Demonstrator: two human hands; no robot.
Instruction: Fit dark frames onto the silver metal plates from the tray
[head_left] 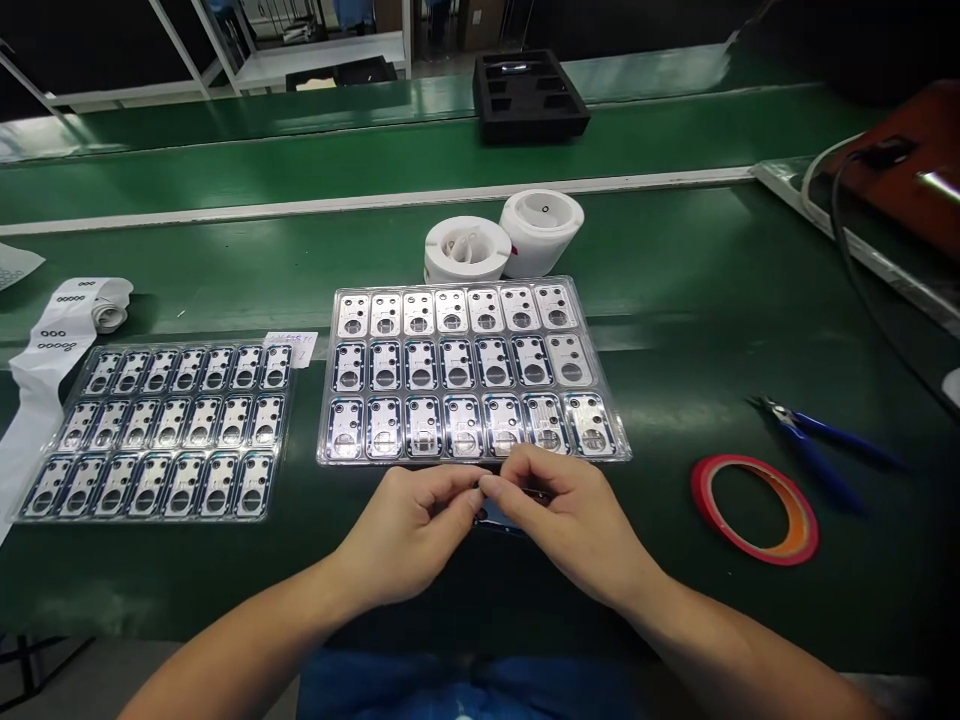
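My left hand (420,525) and my right hand (574,520) meet just in front of a clear plastic tray (324,440). Both are closed, thumbs and forefingers pinched together on a small dark flat part (499,517). Fingers cover most of this part; a bluish, shiny face and a dark edge show between the hands. The tray holds rows of small silvery plates, many with dark blue borders, each with round holes and a larger round mark. In its right column, the middle-row plate (570,360) looks paler, without the blue border.
A second filled tray (281,430) lies at left, beside a printed paper label strip (45,365). Two white label rolls (544,240) stand behind the middle tray. Red tape (701,490) and blue-handled cutters (821,460) lie at right. A black tray (532,125) sits farther back.
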